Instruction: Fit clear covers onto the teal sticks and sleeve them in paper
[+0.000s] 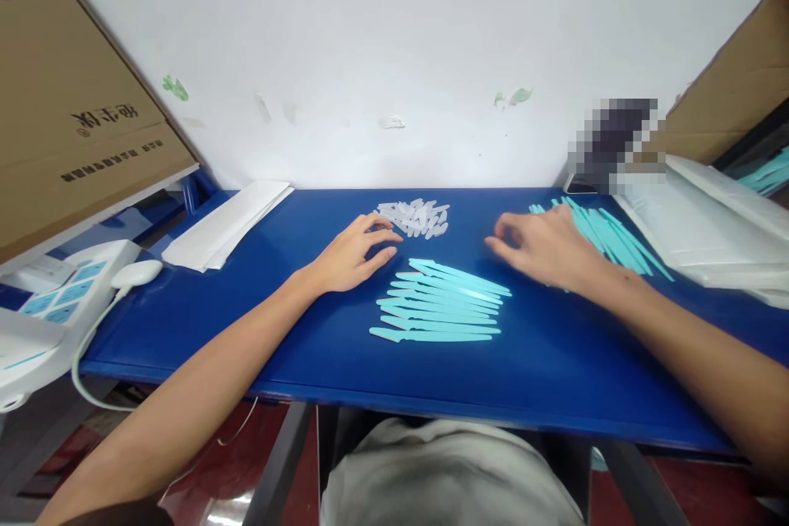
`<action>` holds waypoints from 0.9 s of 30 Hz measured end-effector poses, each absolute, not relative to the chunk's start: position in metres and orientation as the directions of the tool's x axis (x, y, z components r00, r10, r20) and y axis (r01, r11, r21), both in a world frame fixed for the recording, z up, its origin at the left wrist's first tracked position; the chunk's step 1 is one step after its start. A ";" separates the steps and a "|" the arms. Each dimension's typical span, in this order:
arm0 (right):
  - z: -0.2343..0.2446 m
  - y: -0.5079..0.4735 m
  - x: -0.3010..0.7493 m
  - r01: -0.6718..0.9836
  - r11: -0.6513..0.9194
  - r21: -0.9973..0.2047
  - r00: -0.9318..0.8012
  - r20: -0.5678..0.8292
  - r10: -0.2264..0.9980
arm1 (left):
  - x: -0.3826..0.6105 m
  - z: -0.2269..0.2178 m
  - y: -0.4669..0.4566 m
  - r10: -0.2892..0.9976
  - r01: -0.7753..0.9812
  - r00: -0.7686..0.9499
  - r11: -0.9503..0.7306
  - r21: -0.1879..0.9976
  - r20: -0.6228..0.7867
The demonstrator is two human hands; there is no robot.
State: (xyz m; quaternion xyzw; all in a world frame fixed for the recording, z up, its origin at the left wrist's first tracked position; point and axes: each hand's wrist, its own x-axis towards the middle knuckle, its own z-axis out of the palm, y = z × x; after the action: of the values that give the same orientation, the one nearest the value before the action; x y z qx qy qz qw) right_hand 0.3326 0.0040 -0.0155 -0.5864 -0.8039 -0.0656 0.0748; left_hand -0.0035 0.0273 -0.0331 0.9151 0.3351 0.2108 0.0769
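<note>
Several turquoise eyebrow razors (440, 312) lie side by side in a loose row on the blue table, handles toward the right. Behind them is a small heap of translucent whitish caps (419, 218). My left hand (357, 251) is at the left edge of that heap, its fingers apart and nothing visible in them. My right hand (536, 238), slightly blurred, hovers to the right of the row with thumb and forefinger apart. Just beyond it, partly covered by the hand, lies a second pile of turquoise razors (607, 234).
White sheets (225, 222) lie at the back left of the blue table (246, 329). White plastic bags (696, 222) rest at the right. A white power strip (74, 296) with a cable is at the left edge. Cardboard (86, 99) stands on the left; a white wall is behind.
</note>
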 end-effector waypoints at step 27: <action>-0.031 -0.013 0.306 0.802 0.551 -0.232 -0.534 0.136 0.835 | 0.009 -0.026 0.007 0.495 0.409 0.834 -0.851 0.329 0.244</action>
State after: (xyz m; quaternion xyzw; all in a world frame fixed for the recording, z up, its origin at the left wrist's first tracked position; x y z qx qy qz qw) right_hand 0.3058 -0.0132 -0.0306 -0.4686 -0.8729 0.0707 0.1156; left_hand 0.0087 0.0065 -0.0263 0.9483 0.2382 0.1623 0.1329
